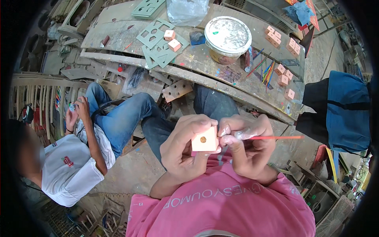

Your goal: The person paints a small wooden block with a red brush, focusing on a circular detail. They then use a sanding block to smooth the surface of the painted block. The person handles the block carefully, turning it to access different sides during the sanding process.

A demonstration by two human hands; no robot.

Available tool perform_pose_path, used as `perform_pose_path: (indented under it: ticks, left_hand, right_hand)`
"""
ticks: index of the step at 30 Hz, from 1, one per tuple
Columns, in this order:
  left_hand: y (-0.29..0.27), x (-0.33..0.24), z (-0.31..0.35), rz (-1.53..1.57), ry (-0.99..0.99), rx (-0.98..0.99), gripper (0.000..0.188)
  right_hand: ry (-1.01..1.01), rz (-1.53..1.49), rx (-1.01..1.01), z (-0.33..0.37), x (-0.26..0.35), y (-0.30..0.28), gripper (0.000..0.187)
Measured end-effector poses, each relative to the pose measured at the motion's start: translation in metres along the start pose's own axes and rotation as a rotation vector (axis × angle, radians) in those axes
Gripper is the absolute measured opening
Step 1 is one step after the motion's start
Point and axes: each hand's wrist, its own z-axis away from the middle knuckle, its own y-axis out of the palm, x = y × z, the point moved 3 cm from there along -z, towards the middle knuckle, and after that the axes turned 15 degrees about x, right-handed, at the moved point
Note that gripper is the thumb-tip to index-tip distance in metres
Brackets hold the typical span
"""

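Close in front of my pink shirt, my left hand [179, 148] grips a pale peach cube [197, 146] between thumb and fingers. One face of the cube, with a brown round spot in its middle, shows upward. Just right of it, my right hand [252, 148] pinches a thin red stick [282, 137] whose free end points right. The stick's other end is hidden by the fingers beside the cube. White smears mark the fingertips of my right hand.
A paint-spattered bench [189, 59] beyond my knees carries a white-lidded bucket [228, 35], green cut-out plates [162, 43], several similar cubes [282, 80] and thin coloured sticks [269, 73]. At left sits a co-worker [73, 170] holding a small object. A blue-covered thing [347, 112] stands at right.
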Motion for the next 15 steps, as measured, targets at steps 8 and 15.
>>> perform_pose_path:
  ticks: [8, 15]
  left_hand:
    - [0.000, 0.002, 0.005, 0.135, -0.072, -0.075, 0.035]
    - [0.000, -0.001, 0.003, 0.201, -0.106, -0.078, 0.036]
  right_hand:
    - [-0.077, 0.143, 0.067, -0.007, -0.007, 0.001, 0.020]
    - [-0.025, 0.016, 0.038, -0.010, -0.010, 0.000, 0.021]
